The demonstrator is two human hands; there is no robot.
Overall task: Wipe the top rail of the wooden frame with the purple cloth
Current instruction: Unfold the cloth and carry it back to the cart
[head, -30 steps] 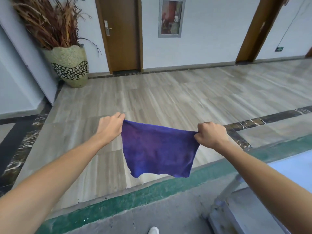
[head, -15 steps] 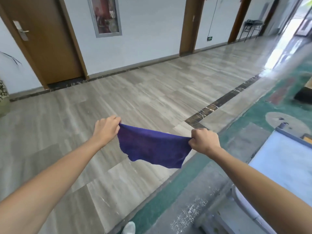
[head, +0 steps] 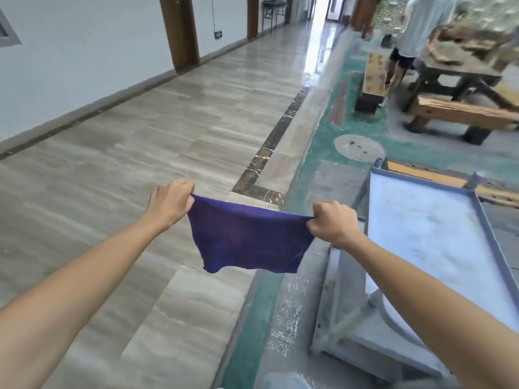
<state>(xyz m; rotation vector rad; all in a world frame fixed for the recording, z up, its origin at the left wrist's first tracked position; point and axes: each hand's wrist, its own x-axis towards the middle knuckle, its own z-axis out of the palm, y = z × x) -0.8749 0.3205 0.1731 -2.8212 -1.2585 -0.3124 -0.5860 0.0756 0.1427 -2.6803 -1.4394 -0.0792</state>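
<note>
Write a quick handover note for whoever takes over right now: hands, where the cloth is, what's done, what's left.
Left hand grips one top corner of the cloth; right hand grips the other.
The cloth hangs spread between them in the air, above the floor, touching nothing else.
Done: cloth picked up and opened out.
Left: no wooden frame rail can be told for sure in view; find it, then wipe its top. Wooden benches stand far right.

I see bright daylight from the doorway at 12 o'clock glaring off the glossy grey tiled floor (head: 314, 51); edges blur and bend.
</note>
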